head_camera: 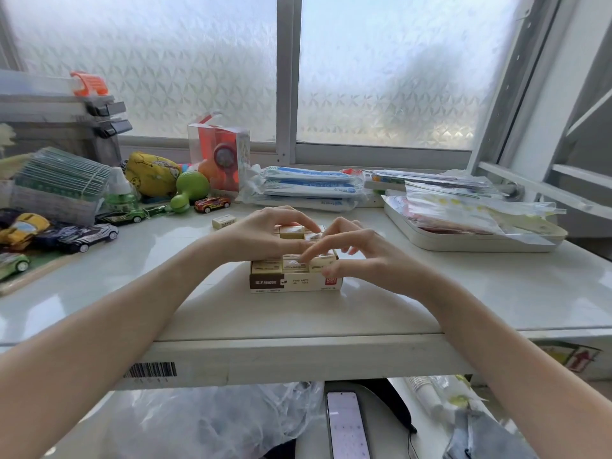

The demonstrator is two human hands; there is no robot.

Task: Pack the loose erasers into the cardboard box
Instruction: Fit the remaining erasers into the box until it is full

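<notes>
Cardboard box (pixel 294 282): near the tabletop's (pixel 165 260) front edge, filled with erasers (pixel 266 267).
Left hand (pixel 261 238): fingers curled, resting on the box's far rows.
Right hand (pixel 356 256): fingers spread, fingertips pressing an eraser.
Loose eraser (pixel 224 221): farther back, left of the box.

The cardboard box (pixel 295 282) sits mid-counter (pixel 198 313) with erasers (pixel 267 267) packed in it and both hands above it. One loose eraser (pixel 224 221) lies behind the box to its left; toy cars (pixel 86 236) stand farther left. A tray (pixel 463 241) lies right of the box, stacked packets (pixel 306 188) behind it.
</notes>
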